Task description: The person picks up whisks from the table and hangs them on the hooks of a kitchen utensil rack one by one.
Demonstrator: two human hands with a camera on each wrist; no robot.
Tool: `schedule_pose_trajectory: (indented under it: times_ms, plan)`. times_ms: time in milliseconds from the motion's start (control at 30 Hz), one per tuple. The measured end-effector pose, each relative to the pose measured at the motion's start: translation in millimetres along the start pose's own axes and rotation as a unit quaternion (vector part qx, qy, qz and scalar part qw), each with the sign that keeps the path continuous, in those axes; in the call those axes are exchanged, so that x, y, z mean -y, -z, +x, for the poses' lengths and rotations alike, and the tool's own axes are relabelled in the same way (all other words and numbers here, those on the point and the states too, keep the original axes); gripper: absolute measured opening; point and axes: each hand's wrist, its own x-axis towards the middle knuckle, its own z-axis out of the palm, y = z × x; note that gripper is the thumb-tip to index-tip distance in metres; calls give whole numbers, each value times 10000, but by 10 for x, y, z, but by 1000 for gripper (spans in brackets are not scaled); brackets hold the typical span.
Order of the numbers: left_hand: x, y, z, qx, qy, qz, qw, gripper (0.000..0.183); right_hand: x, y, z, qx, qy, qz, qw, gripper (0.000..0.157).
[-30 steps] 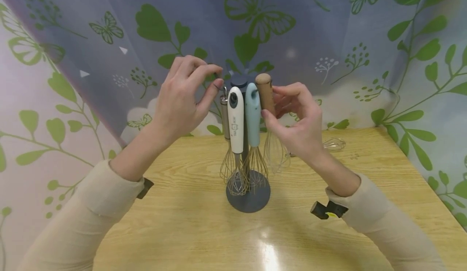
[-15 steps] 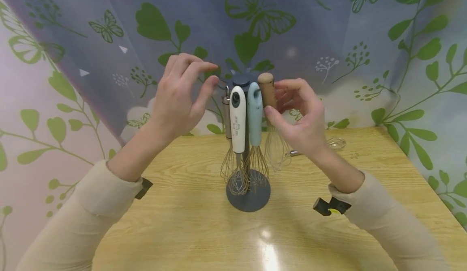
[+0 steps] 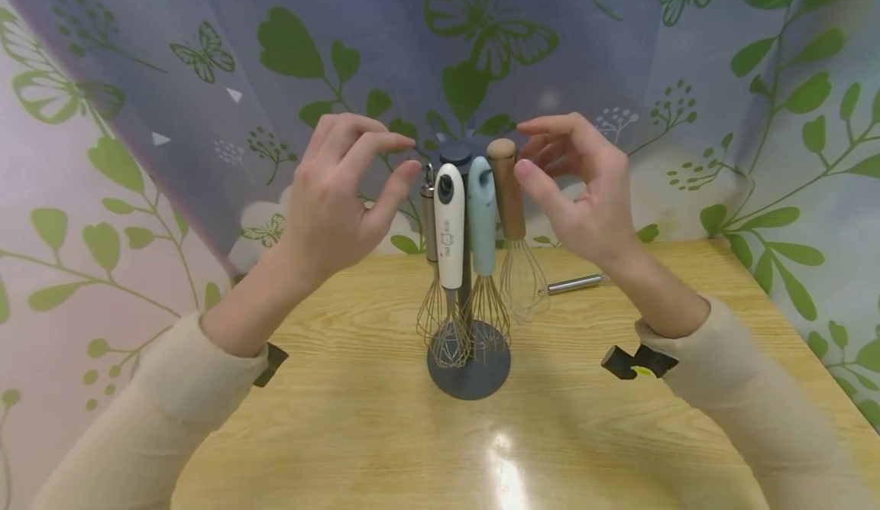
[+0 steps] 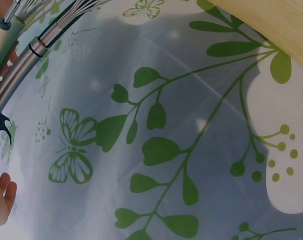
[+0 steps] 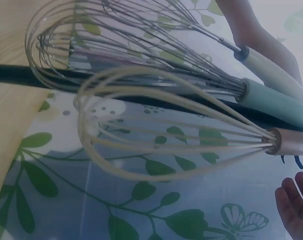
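Note:
Several whisks hang around a dark grey stand [image 3: 470,382] in the head view. One has a wooden handle [image 3: 510,197], one a light blue handle [image 3: 483,227], one a white handle [image 3: 450,235] and one a steel handle [image 3: 429,224]. My right hand [image 3: 587,189] is just right of the wooden-handled whisk, thumb and fingers spread, holding nothing. At the left, my left hand [image 3: 333,197] stays beside the steel-handled whisk, its thumb and index finger apart. In the left wrist view, that steel handle [image 4: 21,70] hangs by a black hook [image 4: 0,129].
Another whisk [image 3: 576,284] lies on the wooden table [image 3: 330,418] behind the right hand, its wires hidden by the wrist. A curtain [image 3: 584,59] with green leaves and butterflies stands behind the table.
My right hand has let go of the wooden-handled whisk and moved up and right; the whisk hangs on the stand. My left thumb and index finger have parted.

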Motion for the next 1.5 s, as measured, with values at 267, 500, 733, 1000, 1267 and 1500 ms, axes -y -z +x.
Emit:
schedule_pose_trajectory:
  times_ms: [267, 500, 733, 1000, 1267, 1500]
  plan:
    - [-57, -35, -17, -146, -45, 69, 9999, 15, -37, 73, 114, 457, 23, -383, 9982, 31]
    - [-78, -52, -9, -247, -28, 103, 9996, 11, -59, 119, 176, 732, 48, -509, 9960, 33]
    - [-79, -65, -7, -295, -58, 159, 9994, 10, -81, 165, 223, 999, -36, -677, 9927, 33]
    - [-70, -75, -12, -324, -46, 154, 9993, 11, -72, 161, 224, 1087, -150, -742, 9912, 30]
    - [-65, -80, -3, -279, -99, 154, 9994, 14, -56, 164, 227, 1050, -146, -799, 9911, 30]
    - [-43, -77, 1, -189, -130, 264, 9994, 13, -42, 178, 217, 1048, 30, -860, 9908, 30]
